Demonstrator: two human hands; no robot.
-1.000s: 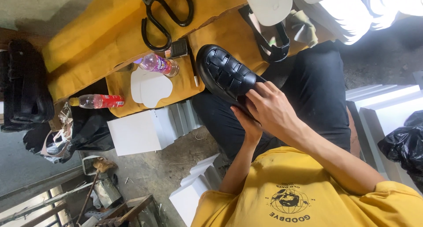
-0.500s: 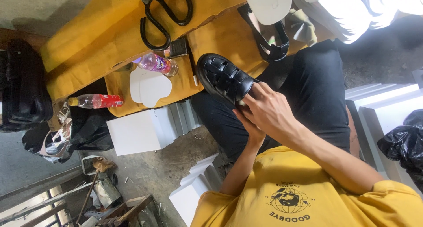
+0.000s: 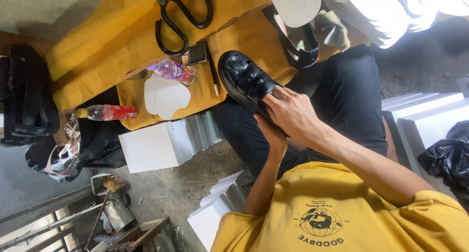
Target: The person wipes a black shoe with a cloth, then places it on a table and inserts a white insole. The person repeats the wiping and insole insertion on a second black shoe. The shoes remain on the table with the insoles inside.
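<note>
Black woven shoe [image 3: 244, 81]: lying over the lap at the yellow surface's [image 3: 97, 46] near edge. Likely light, with a stiff sole and a soft, scuffable upper; best held by the sole. Right hand [image 3: 293, 112] is gripping its heel; left hand [image 3: 271, 134] is supporting underneath. Bottle [image 3: 176, 71] and big scissors [image 3: 181, 12] are lying farther left.

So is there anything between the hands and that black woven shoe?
Nothing visible. Both hands are already on the black woven shoe: the right hand grips its heel end from above, and the left hand supports it underneath, partly hidden.
</note>
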